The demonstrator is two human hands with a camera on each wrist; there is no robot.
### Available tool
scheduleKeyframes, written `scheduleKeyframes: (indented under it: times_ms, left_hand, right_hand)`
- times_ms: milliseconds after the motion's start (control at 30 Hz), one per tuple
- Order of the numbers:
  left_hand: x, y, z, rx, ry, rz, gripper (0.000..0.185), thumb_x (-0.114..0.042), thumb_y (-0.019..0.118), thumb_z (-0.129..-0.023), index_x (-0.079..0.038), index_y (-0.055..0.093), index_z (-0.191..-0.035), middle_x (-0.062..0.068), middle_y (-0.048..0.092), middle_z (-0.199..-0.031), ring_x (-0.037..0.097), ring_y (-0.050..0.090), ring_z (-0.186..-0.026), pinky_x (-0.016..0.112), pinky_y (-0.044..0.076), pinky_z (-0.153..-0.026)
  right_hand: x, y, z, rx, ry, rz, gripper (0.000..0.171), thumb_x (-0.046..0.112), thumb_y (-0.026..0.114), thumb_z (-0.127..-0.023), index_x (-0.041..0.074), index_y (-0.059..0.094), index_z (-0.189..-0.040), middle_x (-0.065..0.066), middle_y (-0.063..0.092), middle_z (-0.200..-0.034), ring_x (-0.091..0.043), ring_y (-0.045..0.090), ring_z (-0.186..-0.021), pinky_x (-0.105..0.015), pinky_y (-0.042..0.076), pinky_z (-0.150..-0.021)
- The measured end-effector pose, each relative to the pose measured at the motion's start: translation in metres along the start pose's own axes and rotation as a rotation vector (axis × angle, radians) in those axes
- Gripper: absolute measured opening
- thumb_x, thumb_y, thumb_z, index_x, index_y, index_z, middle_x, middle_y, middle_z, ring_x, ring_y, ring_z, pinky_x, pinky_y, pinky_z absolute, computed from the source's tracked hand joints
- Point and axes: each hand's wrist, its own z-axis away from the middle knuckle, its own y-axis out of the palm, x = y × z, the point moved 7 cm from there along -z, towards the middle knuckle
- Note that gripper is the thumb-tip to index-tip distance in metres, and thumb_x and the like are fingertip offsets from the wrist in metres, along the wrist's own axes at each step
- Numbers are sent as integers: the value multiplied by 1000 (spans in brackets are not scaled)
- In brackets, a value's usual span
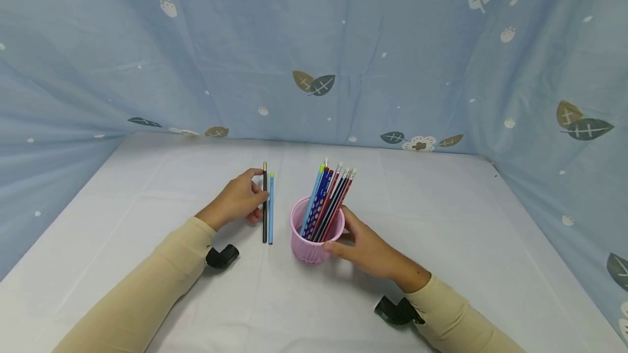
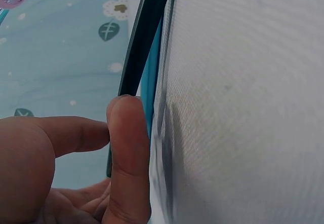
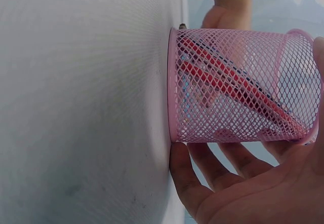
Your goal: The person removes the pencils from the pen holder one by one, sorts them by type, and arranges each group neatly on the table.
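My left hand pinches a black pencil between thumb and fingers, left of the cup. In the left wrist view the black pencil slants up from the fingertips, close over the white cloth. Right beside it lies a light blue pencil with a yellow-green end. A pink mesh pencil cup stands upright, and my right hand grips its right side, thumb near the rim. Several pencils, blue, red and dark, lean to the right inside it. In the right wrist view, fingers curve along the mesh wall.
A white cloth covers the table. Behind it hangs a blue curtain with leaf and paw prints, which also closes off both sides. Black wrist devices sit under both sleeves.
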Motion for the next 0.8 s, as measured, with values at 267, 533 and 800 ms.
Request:
scheduleKeyframes:
  times_ms: [267, 533, 800]
  left_hand:
    - [1, 1, 0, 18, -8, -7, 68, -12, 55, -100, -3, 20, -157, 20, 61, -114, 14, 67, -56, 34, 59, -55]
    - [3, 2, -1, 22, -10, -7, 68, -13, 55, -100, -4, 20, -157, 20, 62, -113, 15, 67, -57, 34, 60, -56]
    - [4, 3, 1, 46, -22, -16, 68, -14, 55, -100, -3, 19, -157, 20, 62, -113, 15, 67, -59, 34, 60, -57]
  right_hand:
    - [-1, 0, 0, -3, 0, -4, 82, 31, 70, -94, 21, 20, -159, -8, 39, -156, -31, 51, -135, -53, 43, -110]
    - [-2, 0, 0, -7, 1, 2, 81, 30, 70, -94, 20, 22, -158, -8, 42, -155, -31, 51, -135, -53, 42, -111]
    - [-2, 0, 0, -6, -6, 0, 80, 29, 70, -94, 20, 23, -157, -8, 43, -154, -31, 52, -134, -53, 43, -111]
